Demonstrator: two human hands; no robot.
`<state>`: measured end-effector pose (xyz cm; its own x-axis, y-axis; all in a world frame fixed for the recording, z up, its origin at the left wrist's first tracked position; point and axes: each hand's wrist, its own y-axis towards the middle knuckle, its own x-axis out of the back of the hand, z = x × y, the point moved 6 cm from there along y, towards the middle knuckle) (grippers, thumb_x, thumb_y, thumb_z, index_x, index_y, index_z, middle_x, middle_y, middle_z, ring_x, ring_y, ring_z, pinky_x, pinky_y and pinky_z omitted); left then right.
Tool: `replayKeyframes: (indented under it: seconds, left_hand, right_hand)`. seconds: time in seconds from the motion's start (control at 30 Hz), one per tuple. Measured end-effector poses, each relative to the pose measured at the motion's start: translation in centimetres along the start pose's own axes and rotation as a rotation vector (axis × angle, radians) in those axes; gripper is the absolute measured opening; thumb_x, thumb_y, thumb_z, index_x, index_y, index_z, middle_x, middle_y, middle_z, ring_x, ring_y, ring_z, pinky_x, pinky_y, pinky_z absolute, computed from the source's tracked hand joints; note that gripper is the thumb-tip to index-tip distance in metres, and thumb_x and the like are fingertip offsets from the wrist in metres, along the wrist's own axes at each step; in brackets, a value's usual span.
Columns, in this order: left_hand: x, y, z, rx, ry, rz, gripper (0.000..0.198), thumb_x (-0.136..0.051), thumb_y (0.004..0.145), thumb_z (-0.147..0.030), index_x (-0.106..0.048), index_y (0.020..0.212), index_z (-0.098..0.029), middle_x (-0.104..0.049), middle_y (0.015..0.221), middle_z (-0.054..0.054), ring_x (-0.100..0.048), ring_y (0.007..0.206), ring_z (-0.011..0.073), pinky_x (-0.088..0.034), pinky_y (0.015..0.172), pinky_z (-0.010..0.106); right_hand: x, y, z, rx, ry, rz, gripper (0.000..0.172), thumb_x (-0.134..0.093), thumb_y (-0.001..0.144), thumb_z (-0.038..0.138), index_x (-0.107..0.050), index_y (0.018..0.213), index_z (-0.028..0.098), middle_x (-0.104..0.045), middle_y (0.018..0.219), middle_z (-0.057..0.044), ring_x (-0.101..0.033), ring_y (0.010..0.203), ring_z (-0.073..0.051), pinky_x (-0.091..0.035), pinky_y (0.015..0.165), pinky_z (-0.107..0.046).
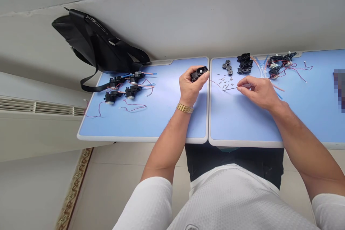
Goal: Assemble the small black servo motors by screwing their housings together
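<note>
in the head view, the left hand (189,85) is just above the middle of the frame, its thumb and fingers closed around a small black housing (194,76) with a white piece (201,72) showing on its upper face. the housing looks like molded plastic: probably light, stiff and a little slick, best taken by its outer side walls, clear of the white piece. a thin reddish wire (215,83) runs out beside it; whether it is attached cannot be told, but it looks easily tugged. right of center, the right hand (260,91) pinches a slim metal driver (232,88) by its handle end, fingers narrow. its tip lies among loose screws (223,78), which look tiny, hard and apt to roll.
</note>
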<state>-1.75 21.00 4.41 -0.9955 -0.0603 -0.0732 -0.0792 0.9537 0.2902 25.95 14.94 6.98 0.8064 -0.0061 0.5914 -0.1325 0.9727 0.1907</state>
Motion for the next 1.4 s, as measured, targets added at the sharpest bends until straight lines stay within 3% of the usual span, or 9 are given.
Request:
replayKeyframes:
  seconds: [0.17,0.33,0.6,0.73,0.87,1.13,1.4]
  left_hand:
    - [-0.1,-0.1,-0.2,0.020,0.013,-0.003,0.057,-0.105,0.071,-0.070,-0.085,0.097,-0.022,-0.066,0.073,-0.003,-0.045,0.052,0.0060,-0.036,0.046,0.024]
    - [-0.2,-0.1,-0.6,0.012,0.075,0.032,0.050,-0.105,0.074,-0.063,-0.085,0.097,-0.023,-0.074,0.083,0.001,-0.057,0.065,0.0097,-0.045,0.055,0.024]
    - [-1.9,-1.0,-1.1,-0.029,0.158,0.283,0.049,-0.104,0.076,-0.059,-0.087,0.104,-0.022,-0.082,0.096,0.005,-0.072,0.082,0.0158,-0.060,0.073,0.028]
    - [-2.7,-1.6,-1.3,-0.039,0.171,0.370,0.049,-0.105,0.076,-0.057,-0.089,0.107,-0.022,-0.083,0.097,0.006,-0.074,0.085,0.0171,-0.062,0.077,0.028]
    - [-3.1,-1.9,-1.2,-0.039,0.191,0.419,0.046,-0.106,0.076,-0.050,-0.091,0.109,-0.022,-0.084,0.098,0.007,-0.076,0.087,0.0184,-0.063,0.079,0.029]
    - [-3.8,-2.5,-0.9,-0.009,0.237,0.492,0.041,-0.101,0.080,-0.049,-0.090,0.108,-0.021,-0.086,0.101,0.008,-0.076,0.084,0.0178,-0.064,0.077,0.030]
    - [-4.8,-3.4,-0.8,0.084,0.193,0.565,0.047,-0.102,0.079,-0.055,-0.088,0.109,-0.022,-0.085,0.099,0.007,-0.069,0.074,0.0141,-0.056,0.066,0.028]
  right_hand:
    - [0.0,0.0,-0.1,0.007,0.011,-0.012,0.012,-0.074,0.089,0.036,-0.082,0.091,0.027,-0.086,0.089,-0.001,-0.078,0.076,-0.022,-0.061,0.078,-0.039]
    - [0.6,0.0,0.2,-0.028,0.131,-0.055,0.011,-0.077,0.087,0.037,-0.083,0.089,0.027,-0.085,0.087,-0.002,-0.078,0.077,-0.023,-0.064,0.076,-0.040]
    - [3.2,0.1,1.1,-0.097,0.320,-0.217,0.006,-0.080,0.086,0.032,-0.077,0.082,0.028,-0.077,0.078,-0.002,-0.070,0.067,-0.020,-0.065,0.065,-0.040]
    - [4.3,-0.1,1.3,-0.058,0.377,-0.270,0.008,-0.081,0.089,0.033,-0.075,0.085,0.029,-0.074,0.077,-0.001,-0.067,0.063,-0.018,-0.057,0.057,-0.038]
    - [4.6,-0.4,1.3,-0.016,0.388,-0.254,0.010,-0.080,0.093,0.035,-0.075,0.088,0.028,-0.074,0.078,-0.002,-0.066,0.064,-0.019,-0.049,0.053,-0.037]
    - [3.9,-0.4,1.6,-0.034,0.417,-0.191,0.021,-0.083,0.093,0.046,-0.071,0.090,0.029,-0.072,0.079,-0.003,-0.067,0.066,-0.020,-0.052,0.056,-0.038]
    - [3.2,-0.6,1.8,-0.028,0.531,-0.106,0.021,-0.086,0.093,0.046,-0.073,0.091,0.029,-0.073,0.079,-0.001,-0.066,0.064,-0.018,-0.052,0.055,-0.037]
